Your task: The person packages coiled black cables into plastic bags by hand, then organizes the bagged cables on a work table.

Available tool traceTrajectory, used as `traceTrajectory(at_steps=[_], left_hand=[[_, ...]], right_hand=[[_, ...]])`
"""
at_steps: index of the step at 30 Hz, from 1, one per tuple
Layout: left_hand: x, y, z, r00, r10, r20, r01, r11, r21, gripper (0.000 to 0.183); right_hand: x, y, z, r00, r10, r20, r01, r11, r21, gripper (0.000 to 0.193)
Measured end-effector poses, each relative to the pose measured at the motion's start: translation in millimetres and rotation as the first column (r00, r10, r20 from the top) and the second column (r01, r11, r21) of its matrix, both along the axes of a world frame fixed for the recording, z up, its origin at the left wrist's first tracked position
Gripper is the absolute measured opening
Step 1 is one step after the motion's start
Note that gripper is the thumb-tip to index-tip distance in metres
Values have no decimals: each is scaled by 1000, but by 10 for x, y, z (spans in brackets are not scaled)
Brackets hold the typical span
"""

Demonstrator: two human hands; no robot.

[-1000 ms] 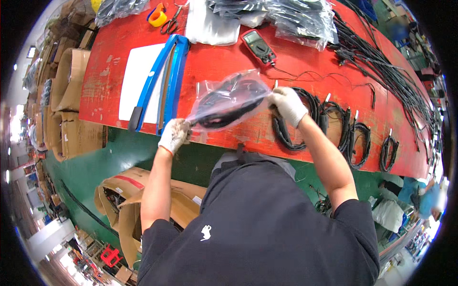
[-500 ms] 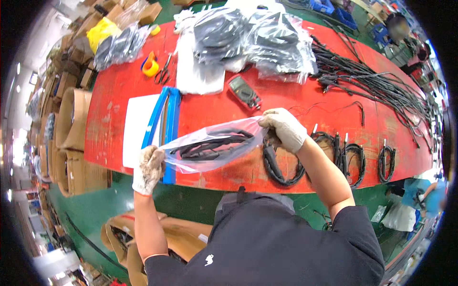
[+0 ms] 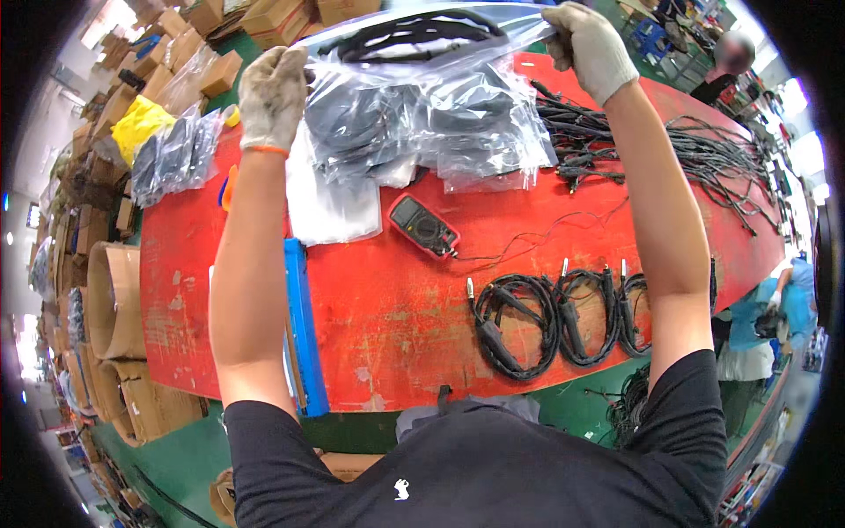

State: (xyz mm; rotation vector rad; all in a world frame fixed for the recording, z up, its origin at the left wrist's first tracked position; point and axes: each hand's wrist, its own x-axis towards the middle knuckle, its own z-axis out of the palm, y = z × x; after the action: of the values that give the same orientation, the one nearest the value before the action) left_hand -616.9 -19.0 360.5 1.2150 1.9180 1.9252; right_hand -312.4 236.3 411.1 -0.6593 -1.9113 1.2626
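Holding a clear bag (image 3: 475,51) at the top of the frame, the left hand (image 3: 273,97) and right hand (image 3: 591,51) each have gloved fingers pinched on one end; a coiled black cable (image 3: 396,26) lies inside. Judged risk: slick plastic could slip from either grip, or tear under the cable's weight, dropping it toward the bagged coils (image 3: 466,114) just below in the frame. Not verifiable: the bag's upper edge, close to the frame's limit; fingertip contact; whether the mouth is sealed.
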Motion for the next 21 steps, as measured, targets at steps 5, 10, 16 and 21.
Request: traceTrajectory(at_steps=[5, 10, 16, 21], left_hand=[[199, 679, -1059, 858, 209, -470, -391, 859, -331, 30], [-148, 603, -2587, 992, 122, -42, -124, 805, -580, 22], [893, -498, -2852, 924, 26, -381, -301, 663, -685, 49], [310, -1736, -3648, 706, -120, -698, -609, 400, -685, 70]], right_hand=[[56, 106, -1247, 878, -281, 388, 286, 957, 46, 29], [-391, 154, -2853, 685, -174, 707, 265, 964, -20, 41], [155, -179, -2929, 715, -311, 627, 182, 948, 262, 49], [907, -969, -3053, 800, -352, 486, 350, 931, 99, 29]])
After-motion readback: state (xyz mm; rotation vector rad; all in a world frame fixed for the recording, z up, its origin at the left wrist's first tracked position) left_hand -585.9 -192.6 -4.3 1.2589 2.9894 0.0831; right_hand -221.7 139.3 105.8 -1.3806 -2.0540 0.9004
